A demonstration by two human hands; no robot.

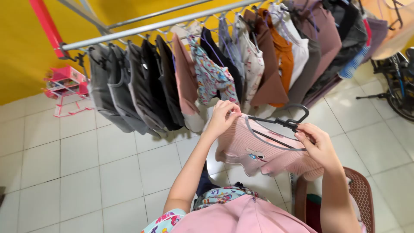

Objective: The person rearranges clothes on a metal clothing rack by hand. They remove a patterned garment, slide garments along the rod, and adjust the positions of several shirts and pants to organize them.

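A small pink ribbed top [248,146] with grey trim and a little picture on the front hangs between my hands. My left hand [223,116] pinches its shoulder at the upper left. My right hand [318,146] grips the other side together with a black plastic hanger [284,121], whose hook curls up above the top. The hanger's arms lie across the neckline. More folded clothes, pink and patterned [224,196], drape over my left arm and chest.
A metal clothes rail [151,25] runs overhead, crowded with several hung garments in grey, black, pink, brown and orange. A brown plastic chair [360,190] stands at lower right. A pink toy shelf [64,84] sits by the yellow wall, a bicycle [399,86] at far right. White tile floor.
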